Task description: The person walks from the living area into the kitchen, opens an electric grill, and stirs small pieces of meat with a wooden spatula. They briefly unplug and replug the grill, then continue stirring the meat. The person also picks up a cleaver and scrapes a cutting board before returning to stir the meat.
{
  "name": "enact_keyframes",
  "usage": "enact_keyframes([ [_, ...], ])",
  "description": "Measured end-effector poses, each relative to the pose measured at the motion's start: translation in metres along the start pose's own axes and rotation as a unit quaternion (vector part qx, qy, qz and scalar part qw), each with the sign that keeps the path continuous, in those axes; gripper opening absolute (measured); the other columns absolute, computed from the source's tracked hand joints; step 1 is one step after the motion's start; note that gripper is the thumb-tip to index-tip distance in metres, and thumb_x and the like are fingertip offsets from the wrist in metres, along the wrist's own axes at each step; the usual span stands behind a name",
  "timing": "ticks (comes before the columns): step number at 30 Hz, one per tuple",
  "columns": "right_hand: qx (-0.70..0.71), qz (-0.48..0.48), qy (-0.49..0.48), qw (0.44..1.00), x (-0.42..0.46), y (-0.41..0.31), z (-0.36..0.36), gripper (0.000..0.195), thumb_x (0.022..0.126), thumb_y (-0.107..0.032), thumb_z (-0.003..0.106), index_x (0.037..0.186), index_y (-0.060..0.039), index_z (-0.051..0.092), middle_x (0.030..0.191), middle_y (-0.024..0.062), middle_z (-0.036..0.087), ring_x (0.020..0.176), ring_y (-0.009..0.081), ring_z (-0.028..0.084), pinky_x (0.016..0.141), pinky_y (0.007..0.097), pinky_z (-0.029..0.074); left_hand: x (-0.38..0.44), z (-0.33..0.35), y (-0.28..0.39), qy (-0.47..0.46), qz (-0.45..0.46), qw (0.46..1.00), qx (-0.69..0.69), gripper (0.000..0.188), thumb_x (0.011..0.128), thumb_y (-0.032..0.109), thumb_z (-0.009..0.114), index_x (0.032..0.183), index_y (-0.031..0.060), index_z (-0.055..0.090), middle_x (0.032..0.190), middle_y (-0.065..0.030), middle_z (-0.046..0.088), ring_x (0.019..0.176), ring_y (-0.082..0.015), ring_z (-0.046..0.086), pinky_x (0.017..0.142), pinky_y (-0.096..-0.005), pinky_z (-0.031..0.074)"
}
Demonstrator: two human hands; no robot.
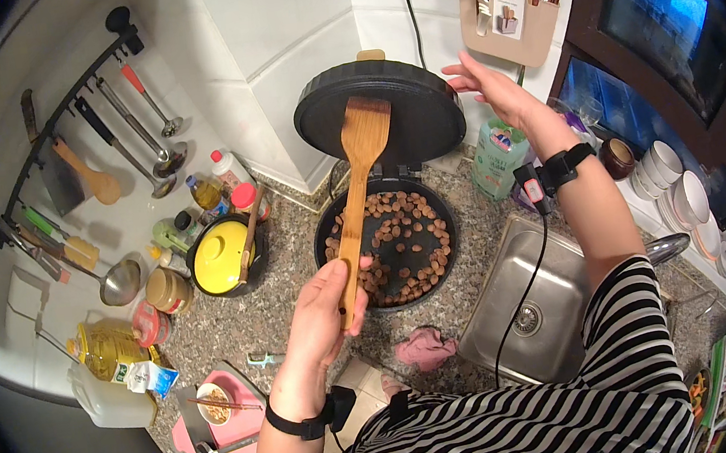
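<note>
My left hand grips the handle of a wooden spatula, whose blade is darkened at the tip. The spatula points away from me, across a black electric griddle pan. Many small brown nut-like pieces are spread in the pan, with several bare patches of black surface among them. The griddle's hinged black lid stands raised behind the pan, partly hidden by the spatula blade. My right hand is by the lid's right rim, fingers extended; whether the fingertips touch it I cannot tell.
A steel sink and a green bottle are to the right. On the left stands a pot with a yellow lid, near jars and oil bottles. A cleaver lies on a pink cutting board. A pink cloth lies at the counter's front.
</note>
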State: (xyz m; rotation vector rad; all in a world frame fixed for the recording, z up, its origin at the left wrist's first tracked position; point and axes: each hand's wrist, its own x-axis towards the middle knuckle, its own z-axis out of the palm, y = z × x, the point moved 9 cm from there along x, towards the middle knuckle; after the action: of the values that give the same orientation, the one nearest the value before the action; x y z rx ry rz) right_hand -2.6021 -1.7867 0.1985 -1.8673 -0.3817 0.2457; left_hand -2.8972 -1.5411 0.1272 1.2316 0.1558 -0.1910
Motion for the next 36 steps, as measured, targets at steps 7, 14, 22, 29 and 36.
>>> enact_keyframes([
  [7,-0.154,-0.101,-0.103,0.977,-0.027,-0.083,0.074,0.07,0.099,-0.07,0.036,0.143,-0.0202,0.058,0.143,0.0049,0.056,0.133,0.0199,0.045,0.113,0.0425,0.029,-0.055,-0.023,-0.03,0.033,-0.015,0.999,0.0,0.039,0.109,0.032,0.042,0.12,0.0002,0.061,0.062,-0.0024,0.056,0.042,-0.0095,0.043,0.041,-0.0216,0.034],
  [14,-0.239,-0.045,-0.134,0.961,-0.033,-0.071,0.124,0.06,0.101,-0.061,0.044,0.135,-0.0162,0.064,0.14,0.002,0.057,0.121,0.0201,0.051,0.108,0.0373,0.035,-0.091,-0.032,-0.052,0.05,-0.005,0.999,-0.005,0.038,0.109,0.031,0.043,0.117,-0.0011,0.063,0.059,-0.0034,0.056,0.039,-0.0089,0.041,0.04,-0.0212,0.032],
  [22,-0.255,-0.018,-0.238,0.937,-0.064,-0.056,0.178,0.048,0.106,-0.048,0.043,0.13,-0.0148,0.068,0.128,0.0069,0.061,0.108,0.0224,0.051,0.107,0.0399,0.036,-0.125,-0.052,-0.102,0.089,-0.062,0.994,0.025,0.039,0.109,0.032,0.043,0.117,0.0002,0.063,0.06,-0.0014,0.055,0.041,-0.0085,0.041,0.04,-0.0216,0.031],
  [29,-0.356,-0.069,-0.207,0.909,-0.12,0.003,0.221,0.049,0.104,-0.047,0.042,0.121,-0.0082,0.068,0.129,0.0134,0.061,0.123,0.0318,0.057,0.107,0.0418,0.041,-0.214,-0.096,-0.156,0.174,-0.129,0.976,0.035,0.037,0.108,0.033,0.043,0.117,0.0021,0.062,0.059,-0.0021,0.054,0.04,-0.0095,0.042,0.04,-0.0225,0.032],
  [36,-0.375,-0.196,-0.14,0.895,-0.177,0.051,0.259,0.039,0.101,-0.04,0.045,0.105,-0.0146,0.075,0.114,0.0093,0.064,0.11,0.0321,0.056,0.096,0.0496,0.036,-0.238,-0.09,-0.142,0.231,-0.07,0.971,-0.003,0.037,0.109,0.035,0.043,0.117,0.004,0.062,0.062,-0.0041,0.056,0.045,-0.011,0.046,0.045,-0.0231,0.036],
])
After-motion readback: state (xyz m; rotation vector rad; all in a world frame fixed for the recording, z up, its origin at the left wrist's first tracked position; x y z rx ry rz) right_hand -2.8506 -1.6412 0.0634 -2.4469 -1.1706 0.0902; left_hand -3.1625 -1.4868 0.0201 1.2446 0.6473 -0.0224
